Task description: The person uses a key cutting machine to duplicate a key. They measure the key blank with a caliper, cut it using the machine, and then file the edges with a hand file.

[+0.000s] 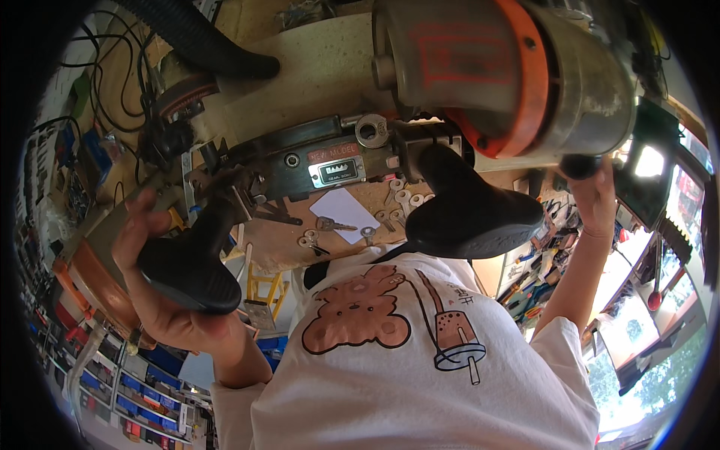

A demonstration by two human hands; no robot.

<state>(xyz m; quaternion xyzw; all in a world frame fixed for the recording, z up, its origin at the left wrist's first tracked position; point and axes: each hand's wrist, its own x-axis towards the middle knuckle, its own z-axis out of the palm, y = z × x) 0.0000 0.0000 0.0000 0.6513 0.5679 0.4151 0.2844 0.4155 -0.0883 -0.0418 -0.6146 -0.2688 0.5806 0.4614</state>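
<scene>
Here the left hand (161, 262) fingers wrap a black ribbed handle (187, 274); right hand (596, 199) grips a dark knob (579, 165)

Wooden worktop (330, 67) carrying loose keys (401, 201) and white card (345, 214). Grey motor housing with orange band (517, 75) above. Black hose (199, 37) top left. White T-shirt with bear print (420, 360). Blue storage bins (127, 382) lower left.

On the key-cutting machine (315, 161), a small rectangular silver-and-black nameplate (337, 172) sits at the front under a red strip label (332, 151), while a red stencilled rectangle (457, 52) marks the grey motor housing (480, 67) above right.
</scene>
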